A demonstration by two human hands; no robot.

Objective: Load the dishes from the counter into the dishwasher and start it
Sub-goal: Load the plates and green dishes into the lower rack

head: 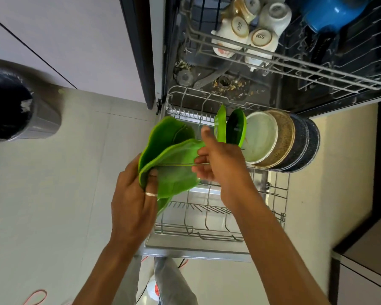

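My left hand [133,195] grips a small stack of green leaf-shaped plates [169,150] by their near edge, above the pulled-out lower rack [209,227] of the open dishwasher. My right hand [218,159] pinches the far edge of the top green plate in that stack. Two more green plates [229,127] stand upright in the rack's back row. Beside them stand a white plate [261,139], a brown speckled plate [284,139] and dark speckled plates [306,146]. The upper rack [295,67] holds upside-down white cups [249,29] and a blue vessel [330,12].
A grey bin [20,106] with a black liner stands on the tiled floor at the left. Food scraps lie on the dishwasher's floor [229,84]. The open door [196,253] lies under the lower rack. A cabinet corner [365,260] is at the right.
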